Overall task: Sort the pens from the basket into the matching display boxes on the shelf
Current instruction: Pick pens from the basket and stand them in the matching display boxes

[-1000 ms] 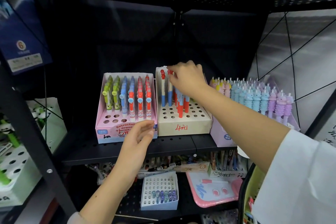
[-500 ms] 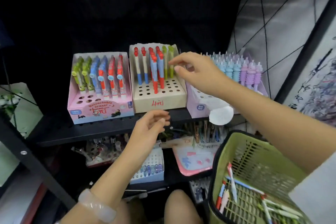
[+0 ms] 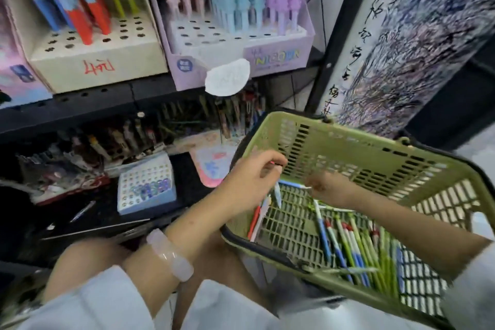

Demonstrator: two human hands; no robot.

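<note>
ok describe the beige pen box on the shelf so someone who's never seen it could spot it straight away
Start at the black shelf above the green basket. Three display boxes stand in a row on it, and the beige box is the middle one, left of the lilac box of pastel pens. Only it is plain cardboard with red handwriting on its front and red, blue and yellow-green pens standing in its holes.

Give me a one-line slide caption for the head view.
Both hands, left and right, reach into the green basket of pens below the display boxes.
</note>
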